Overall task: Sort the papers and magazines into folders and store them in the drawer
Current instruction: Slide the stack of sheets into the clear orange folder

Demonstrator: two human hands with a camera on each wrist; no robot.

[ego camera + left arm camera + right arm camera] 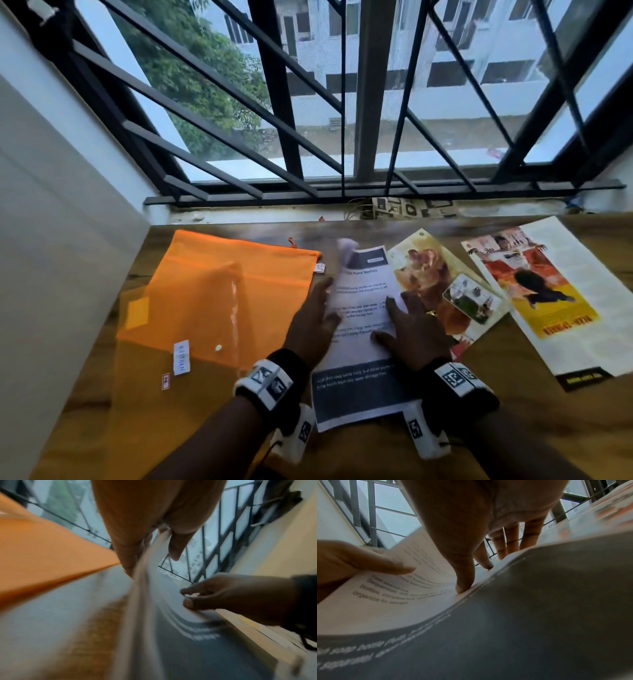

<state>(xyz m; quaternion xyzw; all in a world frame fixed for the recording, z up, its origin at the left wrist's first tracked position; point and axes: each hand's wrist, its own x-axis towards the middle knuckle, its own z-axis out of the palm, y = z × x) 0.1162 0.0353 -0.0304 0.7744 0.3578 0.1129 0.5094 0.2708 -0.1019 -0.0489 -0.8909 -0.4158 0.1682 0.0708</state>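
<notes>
A printed paper (363,284) with a dark grey footer lies in the middle of the wooden table (513,418). My left hand (318,308) grips its left edge, thumb (388,563) on top and fingers (126,540) underneath, and that edge curls upward. My right hand (404,322) presses on the sheet's right half with spread, straight fingers and the thumb tip (462,586). Two orange folders (205,291) lie overlapped to the left. A magazine with a brown animal cover (435,284) and a second magazine with a yellow and red cover (537,294) lie to the right.
A barred window (342,102) with a sill runs along the table's far edge. A white wall (51,205) closes the left side. A patterned scrap (407,207) sits on the sill behind the paper.
</notes>
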